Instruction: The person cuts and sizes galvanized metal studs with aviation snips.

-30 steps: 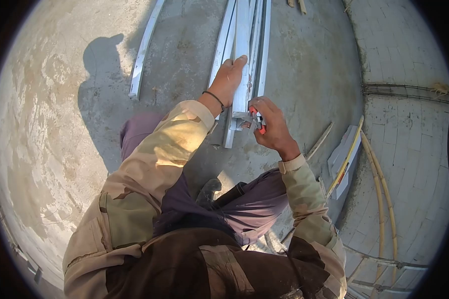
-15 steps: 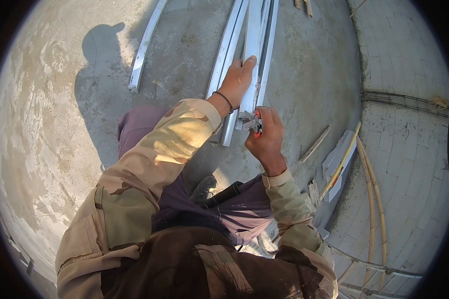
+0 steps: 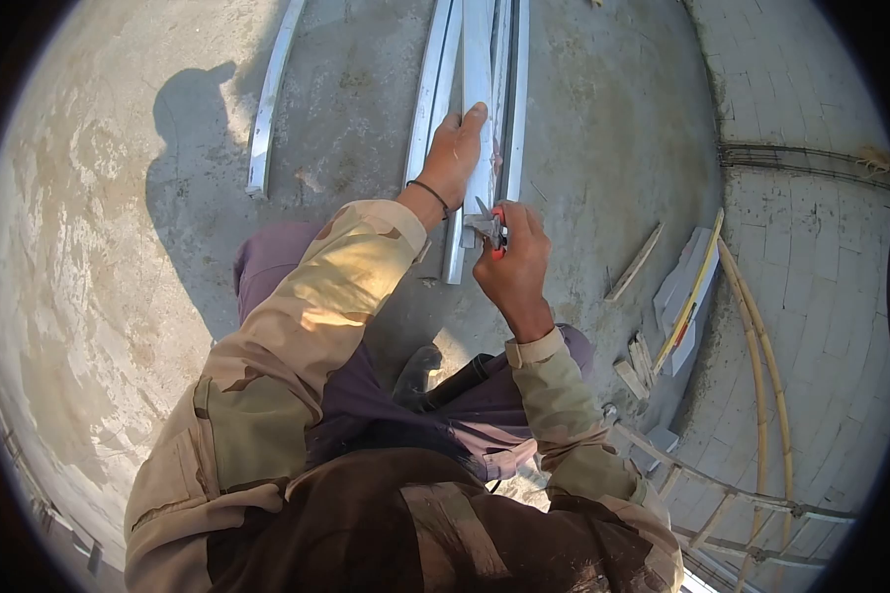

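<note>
My left hand [image 3: 454, 158] lies flat on top of a long grey metal profile [image 3: 478, 59], pressing it down near its close end; a dark band circles the wrist. My right hand [image 3: 512, 259] grips red-handled pliers [image 3: 494, 227] whose jaws meet the near end of that same profile. The profile lies in a bundle of several similar metal strips [image 3: 435, 89] that run away from me across the concrete floor.
One separate metal strip [image 3: 264, 109] lies to the left on the concrete floor [image 3: 119, 198]. A brick wall [image 3: 811, 257] curves along the right, with yellow conduit tubes [image 3: 761, 356], wood offcuts [image 3: 635, 262] and white board pieces [image 3: 684, 296] at its foot. My shadow falls left.
My right hand with the pliers has stayed at the profile's near end, shifting slightly left. My left hand remains pressed on the profile. The view has swayed a little.
</note>
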Demonstrator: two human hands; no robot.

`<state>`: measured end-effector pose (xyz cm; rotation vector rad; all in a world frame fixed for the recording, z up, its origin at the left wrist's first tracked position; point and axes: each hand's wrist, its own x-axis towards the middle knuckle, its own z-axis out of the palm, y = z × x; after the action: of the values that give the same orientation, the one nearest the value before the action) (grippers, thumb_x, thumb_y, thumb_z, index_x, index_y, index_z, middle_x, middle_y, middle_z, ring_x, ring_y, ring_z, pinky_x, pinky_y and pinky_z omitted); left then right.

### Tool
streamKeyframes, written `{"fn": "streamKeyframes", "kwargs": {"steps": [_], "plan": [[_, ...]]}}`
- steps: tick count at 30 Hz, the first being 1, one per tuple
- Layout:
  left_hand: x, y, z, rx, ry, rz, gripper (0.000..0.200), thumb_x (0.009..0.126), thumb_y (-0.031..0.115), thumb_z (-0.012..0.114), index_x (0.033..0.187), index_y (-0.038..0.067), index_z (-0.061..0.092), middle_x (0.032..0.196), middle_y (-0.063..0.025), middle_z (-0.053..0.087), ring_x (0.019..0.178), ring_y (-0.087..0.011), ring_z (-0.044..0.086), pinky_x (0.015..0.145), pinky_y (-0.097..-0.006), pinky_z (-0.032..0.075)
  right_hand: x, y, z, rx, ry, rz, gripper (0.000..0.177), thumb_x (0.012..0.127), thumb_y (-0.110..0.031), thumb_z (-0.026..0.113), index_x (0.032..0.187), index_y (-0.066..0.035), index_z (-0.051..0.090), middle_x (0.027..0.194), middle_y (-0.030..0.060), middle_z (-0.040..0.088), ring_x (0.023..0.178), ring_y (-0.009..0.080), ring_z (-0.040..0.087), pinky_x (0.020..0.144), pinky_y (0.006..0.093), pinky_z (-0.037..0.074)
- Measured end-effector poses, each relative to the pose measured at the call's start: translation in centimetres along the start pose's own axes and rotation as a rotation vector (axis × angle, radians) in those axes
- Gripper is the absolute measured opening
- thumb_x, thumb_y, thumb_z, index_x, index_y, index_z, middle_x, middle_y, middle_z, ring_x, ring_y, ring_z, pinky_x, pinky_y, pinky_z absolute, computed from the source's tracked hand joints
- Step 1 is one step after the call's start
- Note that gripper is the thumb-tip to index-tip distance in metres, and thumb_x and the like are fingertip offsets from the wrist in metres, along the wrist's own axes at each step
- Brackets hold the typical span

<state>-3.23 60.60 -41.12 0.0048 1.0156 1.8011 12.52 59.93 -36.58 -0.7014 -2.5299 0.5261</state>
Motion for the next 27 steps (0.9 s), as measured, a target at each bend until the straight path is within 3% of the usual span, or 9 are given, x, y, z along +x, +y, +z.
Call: {"fn": "streamKeyframes", "kwargs": {"steps": [5,7,9,11,13,14,18,20,27], "plan": [[0.1,0.9,-0.6,-0.166,-0.104,-0.146,0.047,0.103,0.049,0.058,0.115,0.004,0.054,0.089,-0.0099,0.061,0.067,-0.0173,0.06,0.06,-0.0322,0.055,0.0,1.5,-3.8,0.287,-0.107,0.154,0.027,0.08,0.006,0.072,0.104,0.001,0.062,0.093,0.0194,0.068,0.083,0.037,0.066,0.078,0.041,0.053],[-0.5,1.3,-0.7,-0.206,-0.12,-0.165,0.051,0.102,0.052,0.06,0.116,0.003,0.054,0.092,-0.0099,0.06,0.068,-0.0172,0.06,0.06,-0.0315,0.056,-3.1,2.4,-4.0,0.924,0.123,0.704,0.02,0.089,-0.001,0.072,0.108,0.001,0.064,0.095,0.018,0.071,0.084,0.0338,0.069,0.081,0.0409,0.054],[-0.7,1.5,-1.1,-0.235,-0.129,-0.013,0.055,0.099,0.053,0.064,0.115,0.001,0.055,0.094,-0.0098,0.059,0.071,-0.0163,0.06,0.061,-0.028,0.057,-6.8,3.3,-2.6,1.173,0.19,0.825,0.013,0.095,-0.007,0.068,0.106,0.001,0.064,0.093,0.0144,0.07,0.087,0.0327,0.071,0.083,0.0441,0.056],[-0.2,1.6,-1.2,-0.171,-0.147,0.016,0.051,0.099,0.046,0.067,0.114,-0.001,0.055,0.095,-0.0115,0.059,0.075,-0.0159,0.062,0.062,-0.0257,0.058,-9.5,2.9,-1.2,1.522,-0.018,1.263,0.023,0.099,-0.022,0.066,0.102,0.0,0.064,0.09,0.0141,0.068,0.09,0.0349,0.072,0.084,0.046,0.057],[0.3,1.2,-1.6,-0.18,-0.141,0.072,0.049,0.099,0.042,0.067,0.117,-0.002,0.053,0.099,-0.0139,0.061,0.079,-0.0187,0.066,0.064,-0.027,0.06,-10.1,1.8,-0.3,1.652,-0.097,1.42,0.028,0.099,-0.028,0.064,0.1,-0.001,0.063,0.089,0.014,0.067,0.092,0.0358,0.072,0.085,0.0475,0.057],[0.6,1.1,-1.9,-0.217,-0.082,0.028,0.044,0.1,0.037,0.065,0.118,-0.002,0.053,0.104,-0.0167,0.063,0.089,-0.0247,0.069,0.077,-0.0349,0.063,-10.3,1.3,0.1,1.756,-0.209,1.571,0.033,0.1,-0.034,0.062,0.099,-0.001,0.063,0.088,0.0139,0.067,0.093,0.0367,0.073,0.085,0.0491,0.057],[0.6,2.7,-2.7,-0.118,-0.178,-0.059,0.042,0.102,0.034,0.061,0.121,-0.003,0.053,0.109,-0.019,0.064,0.1,-0.0302,0.068,0.095,-0.0441,0.06,-11.2,0.5,0.3,1.675,-0.21,1.48,0.038,0.1,-0.04,0.06,0.101,-0.002,0.062,0.09,0.015,0.066,0.092,0.037,0.073,0.086,0.0503,0.057],[1.2,3.3,-3.5,-0.042,-0.3,-0.139,0.047,0.104,0.032,0.057,0.131,-0.006,0.05,0.112,-0.0196,0.063,0.107,-0.0331,0.066,0.103,-0.0497,0.055,-11.8,1.2,0.6,1.756,-0.22,1.249,0.038,0.101,-0.039,0.059,0.109,-0.002,0.061,0.097,0.0137,0.066,0.099,0.0345,0.072,0.09,0.0474,0.056],[1.8,1.9,-4.3,-0.187,-0.129,-0.188,0.062,0.108,0.043,0.047,0.146,-0.007,0.042,0.105,-0.0128,0.062,0.093,-0.0281,0.064,0.09,-0.0408,0.058,-10.7,-1.9,-1.6,1.899,-0.535,0.891,0.043,0.105,-0.033,0.052,0.13,0.002,0.057,0.12,0.0135,0.063,0.115,0.0306,0.066,0.102,0.0429,0.05]]}}
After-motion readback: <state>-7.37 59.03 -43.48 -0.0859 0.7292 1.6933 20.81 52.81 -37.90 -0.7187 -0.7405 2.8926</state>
